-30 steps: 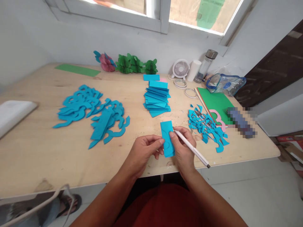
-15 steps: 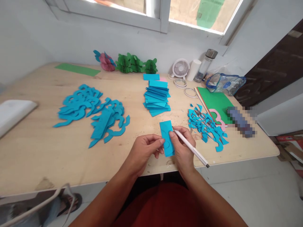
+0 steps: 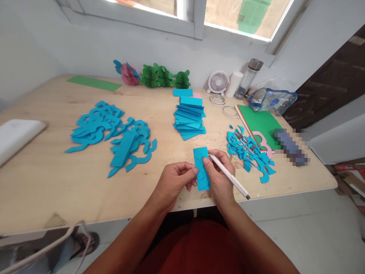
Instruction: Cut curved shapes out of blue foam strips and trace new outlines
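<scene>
A small blue paper rectangle (image 3: 201, 176) with a curved line drawn on it is held upright between my hands, near the table's front edge. My left hand (image 3: 180, 177) pinches its left edge between thumb and finger. My right hand (image 3: 221, 177) grips its right side, thumb on the front, and also holds a white pen (image 3: 230, 178) slanting down to the right. Beyond the hands lies a stack of blue paper strips (image 3: 189, 118). To the right is a heap of blue paper scraps (image 3: 248, 150); to the left are piles of wavy blue cut-outs (image 3: 97, 123).
Green and pink paper decorations (image 3: 164, 77) stand along the wall. At the back right are a small fan (image 3: 218, 82), a glass bottle (image 3: 247, 82), tape rolls (image 3: 217, 100) and a clear pouch (image 3: 272, 101). Green sheets (image 3: 261, 121) with a pink cut-out lie right.
My hands stay in nearly the same place with the blue paper. The right thumb and the pen have shifted very slightly; the view has moved a little.
</scene>
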Tool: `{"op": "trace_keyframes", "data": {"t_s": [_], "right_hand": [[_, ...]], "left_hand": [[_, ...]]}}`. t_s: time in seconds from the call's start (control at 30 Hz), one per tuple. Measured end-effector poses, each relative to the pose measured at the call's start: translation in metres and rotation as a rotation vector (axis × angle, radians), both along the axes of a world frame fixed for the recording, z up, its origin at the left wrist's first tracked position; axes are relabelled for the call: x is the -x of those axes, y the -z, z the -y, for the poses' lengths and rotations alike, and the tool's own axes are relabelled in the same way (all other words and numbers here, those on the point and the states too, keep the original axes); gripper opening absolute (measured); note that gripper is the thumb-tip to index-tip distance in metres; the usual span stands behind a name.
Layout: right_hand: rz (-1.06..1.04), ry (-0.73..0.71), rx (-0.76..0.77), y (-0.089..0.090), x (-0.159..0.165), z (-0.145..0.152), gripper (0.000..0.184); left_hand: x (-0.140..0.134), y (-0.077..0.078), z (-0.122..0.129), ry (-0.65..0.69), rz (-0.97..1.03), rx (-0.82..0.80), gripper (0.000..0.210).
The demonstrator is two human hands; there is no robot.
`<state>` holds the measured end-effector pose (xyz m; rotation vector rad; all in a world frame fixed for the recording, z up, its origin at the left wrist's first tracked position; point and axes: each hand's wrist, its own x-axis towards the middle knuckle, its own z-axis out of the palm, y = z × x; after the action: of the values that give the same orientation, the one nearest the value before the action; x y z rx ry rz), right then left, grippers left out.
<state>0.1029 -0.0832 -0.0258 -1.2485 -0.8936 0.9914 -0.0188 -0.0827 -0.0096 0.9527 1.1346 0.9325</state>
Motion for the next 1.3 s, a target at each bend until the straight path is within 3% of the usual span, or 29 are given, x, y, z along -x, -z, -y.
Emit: {"op": "trace_keyframes", "data": {"t_s": [0.73, 1.3], "right_hand": [[-0.098, -0.020, 0.025, 0.0029, -0.0023, -0.0033, 0.026], [-0.056, -0.035, 0.000, 0.0047, -0.0039, -0.0054, 0.020]], "left_hand": [[0.0012, -0.0025, 0.0012, 0.017, 0.001, 0.011, 0.017], [0.0026, -0.0015, 0.0000, 0.019, -0.040, -0.012, 0.017]]}}
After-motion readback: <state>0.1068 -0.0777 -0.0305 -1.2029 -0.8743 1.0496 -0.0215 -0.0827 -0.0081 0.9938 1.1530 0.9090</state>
